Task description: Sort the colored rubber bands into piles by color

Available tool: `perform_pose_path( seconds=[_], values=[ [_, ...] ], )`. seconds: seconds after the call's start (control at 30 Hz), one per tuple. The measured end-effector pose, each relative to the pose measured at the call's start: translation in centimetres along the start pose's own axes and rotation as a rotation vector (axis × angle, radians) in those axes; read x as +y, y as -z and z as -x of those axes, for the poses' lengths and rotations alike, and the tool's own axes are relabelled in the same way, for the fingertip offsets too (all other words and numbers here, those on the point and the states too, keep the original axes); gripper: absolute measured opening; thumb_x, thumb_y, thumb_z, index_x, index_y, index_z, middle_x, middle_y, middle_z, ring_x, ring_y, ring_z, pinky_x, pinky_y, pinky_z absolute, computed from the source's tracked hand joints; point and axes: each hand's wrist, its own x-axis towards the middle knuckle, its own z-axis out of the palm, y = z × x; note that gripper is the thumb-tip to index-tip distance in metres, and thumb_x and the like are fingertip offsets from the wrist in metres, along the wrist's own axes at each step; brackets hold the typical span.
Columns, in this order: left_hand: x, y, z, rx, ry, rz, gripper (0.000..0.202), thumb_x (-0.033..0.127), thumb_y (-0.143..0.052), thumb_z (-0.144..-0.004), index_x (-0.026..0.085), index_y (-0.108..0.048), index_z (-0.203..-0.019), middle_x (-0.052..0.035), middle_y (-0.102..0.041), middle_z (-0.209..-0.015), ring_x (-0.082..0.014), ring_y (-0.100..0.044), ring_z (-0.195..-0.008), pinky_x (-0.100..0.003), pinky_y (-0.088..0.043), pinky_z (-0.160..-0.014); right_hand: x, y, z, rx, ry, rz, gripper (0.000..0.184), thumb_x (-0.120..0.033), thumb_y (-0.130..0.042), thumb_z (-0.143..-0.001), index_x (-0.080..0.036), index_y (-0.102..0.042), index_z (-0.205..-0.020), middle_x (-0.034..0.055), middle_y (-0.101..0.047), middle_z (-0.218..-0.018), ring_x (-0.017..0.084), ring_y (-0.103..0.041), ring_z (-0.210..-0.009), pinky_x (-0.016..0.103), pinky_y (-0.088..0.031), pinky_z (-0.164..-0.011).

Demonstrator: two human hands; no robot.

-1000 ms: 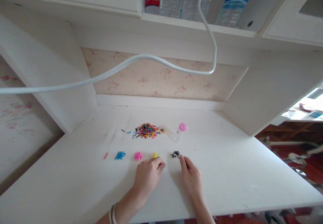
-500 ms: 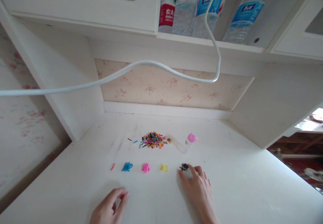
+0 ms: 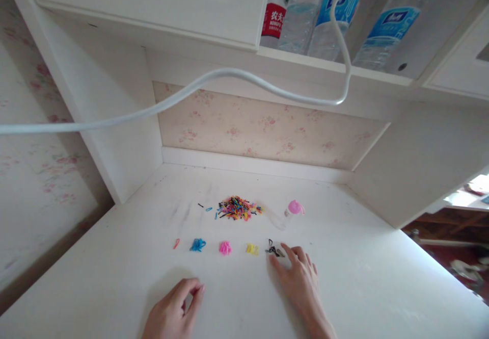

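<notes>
My right hand (image 3: 296, 272) rests on the white tabletop (image 3: 244, 301) with its fingers apart. Its thumb and index fingertips are beside a small pile of black rubber bands (image 3: 273, 250), one of which lies a little behind the others. My left hand (image 3: 175, 303) is at the front left, thumb and index tip pinched together, nothing visible between them. Left of the black pile lie yellow rubber bands (image 3: 252, 249), pink rubber bands (image 3: 225, 248), blue rubber bands (image 3: 197, 244) and a single red rubber band (image 3: 176, 243), all in a row.
Behind the row is a mixed heap of colourful rubber bands (image 3: 239, 208), with a few loose ones to its left. A clear container with a pink lid (image 3: 295, 207) lies to the right. A white cable (image 3: 229, 73) hangs across, under a shelf of bottles (image 3: 301, 25).
The black rubber bands have spread out more beside my right fingertips, one of them now apart at the back. My left hand looks nearly unchanged. The whole view has shifted slightly.
</notes>
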Motion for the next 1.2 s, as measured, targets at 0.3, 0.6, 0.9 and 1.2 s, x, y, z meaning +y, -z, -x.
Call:
perform_pose_path(
  seconds=[0.3,0.6,0.9,1.2],
  values=[
    [-0.3,-0.1,-0.1,-0.012,-0.051,-0.018,0.018,0.036,-0.046,-0.089,0.025,-0.058,-0.081,0.0054,-0.066,-0.066,-0.0067,-0.055,-0.042,-0.014,-0.045,-0.048,-1.5,0.9,-2.8,-0.133,0.193,-0.005,0.028,-0.041,-0.048,-0.086,-0.034,-0.068,-0.104,0.0049,-0.056,-0.096,0.020,-0.055,-0.089,0.035,-0.041,-0.081],
    [-0.3,-0.2,0.0,-0.025,-0.070,-0.035,0.019,0.035,-0.045,-0.090,0.025,-0.058,-0.081,0.0044,-0.067,-0.065,-0.0075,-0.058,-0.046,-0.013,-0.045,-0.048,0.7,0.8,-1.8,-0.109,0.208,-0.125,0.027,-0.028,-0.048,-0.082,-0.029,-0.068,-0.101,0.0041,-0.057,-0.098,0.019,-0.055,-0.090,0.031,-0.043,-0.083],
    [0.3,0.2,-0.4,-0.031,-0.049,-0.030,0.022,0.036,-0.045,-0.089,0.025,-0.060,-0.079,0.0039,-0.068,-0.065,-0.0082,-0.060,-0.048,-0.013,-0.046,-0.049,0.3,1.3,-1.3,-0.154,0.276,-0.093,0.038,-0.024,-0.043,-0.084,-0.032,-0.062,-0.116,0.0035,-0.055,-0.100,0.018,-0.053,-0.092,0.032,-0.041,-0.085],
    [0.5,0.1,-0.3,-0.035,-0.009,0.047,0.023,0.041,-0.048,-0.087,0.025,-0.061,-0.079,0.0037,-0.067,-0.064,-0.0077,-0.057,-0.044,-0.013,-0.046,-0.048,0.3,1.9,-0.5,-0.116,0.298,-0.177,0.028,-0.026,-0.042,-0.087,-0.029,-0.068,-0.096,0.0039,-0.054,-0.097,0.018,-0.054,-0.089,0.033,-0.041,-0.084]
  ],
)
